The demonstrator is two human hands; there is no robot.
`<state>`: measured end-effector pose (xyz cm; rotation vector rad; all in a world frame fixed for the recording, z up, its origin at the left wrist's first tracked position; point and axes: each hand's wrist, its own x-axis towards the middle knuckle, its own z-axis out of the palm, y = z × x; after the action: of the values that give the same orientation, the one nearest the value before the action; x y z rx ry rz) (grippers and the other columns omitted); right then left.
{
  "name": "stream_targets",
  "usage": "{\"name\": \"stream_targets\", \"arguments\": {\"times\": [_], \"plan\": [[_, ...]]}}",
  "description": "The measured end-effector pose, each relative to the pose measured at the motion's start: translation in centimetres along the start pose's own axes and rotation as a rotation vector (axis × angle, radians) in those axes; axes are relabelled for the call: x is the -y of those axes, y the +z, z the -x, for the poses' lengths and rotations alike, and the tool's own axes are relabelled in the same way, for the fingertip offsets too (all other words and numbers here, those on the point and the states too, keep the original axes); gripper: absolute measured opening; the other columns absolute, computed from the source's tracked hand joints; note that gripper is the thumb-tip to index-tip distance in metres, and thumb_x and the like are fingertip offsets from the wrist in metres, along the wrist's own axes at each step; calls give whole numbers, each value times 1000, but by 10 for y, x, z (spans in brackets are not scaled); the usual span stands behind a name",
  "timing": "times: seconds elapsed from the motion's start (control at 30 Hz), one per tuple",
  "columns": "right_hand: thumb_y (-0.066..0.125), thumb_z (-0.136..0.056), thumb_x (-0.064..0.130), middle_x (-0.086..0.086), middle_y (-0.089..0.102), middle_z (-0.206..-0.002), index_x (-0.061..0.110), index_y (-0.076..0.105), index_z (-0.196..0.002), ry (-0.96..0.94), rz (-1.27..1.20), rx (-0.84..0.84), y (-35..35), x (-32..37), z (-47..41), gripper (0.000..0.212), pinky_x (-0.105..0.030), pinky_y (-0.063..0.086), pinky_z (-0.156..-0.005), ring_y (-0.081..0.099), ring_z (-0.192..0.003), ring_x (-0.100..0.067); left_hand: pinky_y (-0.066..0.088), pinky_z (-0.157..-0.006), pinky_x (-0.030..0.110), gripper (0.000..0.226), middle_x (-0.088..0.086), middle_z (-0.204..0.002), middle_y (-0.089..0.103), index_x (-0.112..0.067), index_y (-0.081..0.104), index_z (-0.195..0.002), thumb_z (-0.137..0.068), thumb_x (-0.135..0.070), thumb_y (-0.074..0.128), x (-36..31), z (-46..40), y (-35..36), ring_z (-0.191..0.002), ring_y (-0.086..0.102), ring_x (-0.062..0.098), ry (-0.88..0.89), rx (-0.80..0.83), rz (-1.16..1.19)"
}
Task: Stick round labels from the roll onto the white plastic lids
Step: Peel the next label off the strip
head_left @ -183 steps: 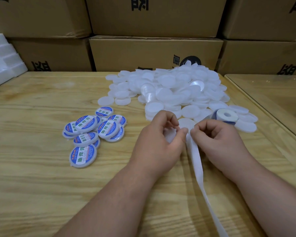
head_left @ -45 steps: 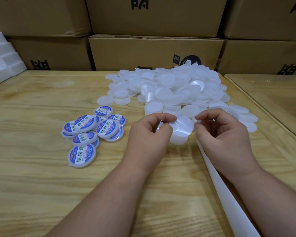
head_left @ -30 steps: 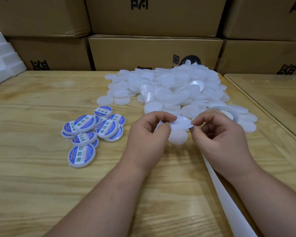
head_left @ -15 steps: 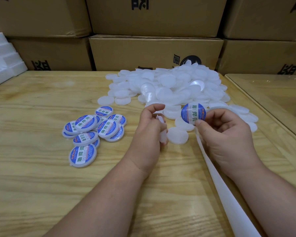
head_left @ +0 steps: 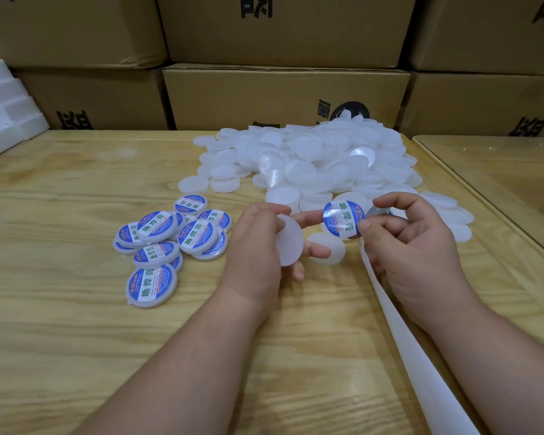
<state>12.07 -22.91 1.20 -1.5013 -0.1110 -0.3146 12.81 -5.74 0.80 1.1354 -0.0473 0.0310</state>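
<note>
Head view: I log left hand (head_left: 258, 246) gripping bare lid (head_left: 289, 240), right hand (head_left: 412, 243) pinching peeled label (head_left: 343, 219). Next, I judge: centre and press.

A round label (head_left: 343, 219) with a blue rim and green letters on white is pinched at its right edge, face up toward the camera. A bare white lid (head_left: 289, 240) is held tilted on its edge. One more bare lid (head_left: 327, 248) lies flat between the hands. Behind, a big pile of white lids (head_left: 314, 161) sits on the counter (head_left: 60, 340). On the left, a small heap of labelled lids (head_left: 170, 240) overlaps. A white strip (head_left: 421, 372), maybe the roll's backing paper, runs to the bottom right.
</note>
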Motion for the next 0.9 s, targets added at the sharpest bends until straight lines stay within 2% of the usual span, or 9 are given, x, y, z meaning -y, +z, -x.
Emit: {"name": "stream_targets", "arguments": {"times": [0.07,0.17,0.2,0.27,0.37,0.47,0.53,0.67,0.9], "plan": [[64,-95,-1,1,74,-71,20,56,-105,7,-5,-4,-1,-1,-1,24,-17,43,-48,50,-48,-7,47,-40,27,31,10,-104,78,-10,50,-106,-77,-18,43,1,-1,0,-79,76,32,-13,-18,-5],[64,-95,-1,1,74,-70,20,56,-105,13,-12,-18,-2,-2,-2,25,-19,42,-46,48,-47,-8,61,-60,33,23,5,-113,76,-17,75,-98,-82,-17,59,4,-4,-1,-98,76,27,-34,-39,14],[64,-95,-1,2,73,-70,20,56,-105,11,-15,-19,-2,-3,-2,25,-20,42,-46,48,-47,-8,62,-67,34,21,5,-115,75,-21,77,-99,-85,-16,63,4,-4,-1,-102,75,26,-44,-28,11],[64,-95,-1,1,74,-71,20,56,-105,10,-22,-14,-1,-2,-2,25,-19,43,-46,49,-47,-7,62,-75,36,25,7,-115,76,-23,71,-116,-97,-10,60,4,-5,-2,-105,74,27,-63,16,13],[64,-95,-1,0,74,-70,20,55,-105,13,-33,23,-1,0,-1,26,-17,42,-46,50,-46,-7,62,-71,37,33,10,-106,77,-20,67,-117,-101,0,45,4,-5,-2,-100,75,32,-104,49,52],[62,-94,-7,2,70,-64,18,51,-103,25,-75,127,3,1,2,29,-12,39,-45,48,-42,-2,61,-68,39,37,24,-120,68,-12,71,-103,-97,-2,36,1,-4,-1,-97,73,35,-132,64,106],[61,-93,-11,0,70,-64,16,49,-100,43,-75,191,7,1,6,30,-9,38,-44,50,-41,1,61,-70,42,34,29,-120,68,-9,68,-105,-89,-11,38,-1,-3,1,-98,72,36,-145,108,118],[61,-93,-12,-2,72,-63,13,46,-97,62,-50,246,11,2,9,29,-8,38,-45,52,-41,1,61,-76,43,47,30,-117,69,-6,64,-108,-70,-19,42,-2,-2,2,-97,71,35,-156,172,114],[63,-93,-7,-5,75,-68,17,47,-97,104,-24,238,10,1,7,29,-12,33,-41,42,-38,-2,63,-79,45,42,25,-112,73,-7,65,-108,-72,-16,45,3,-6,0,-102,72,36,-119,174,23]]}}
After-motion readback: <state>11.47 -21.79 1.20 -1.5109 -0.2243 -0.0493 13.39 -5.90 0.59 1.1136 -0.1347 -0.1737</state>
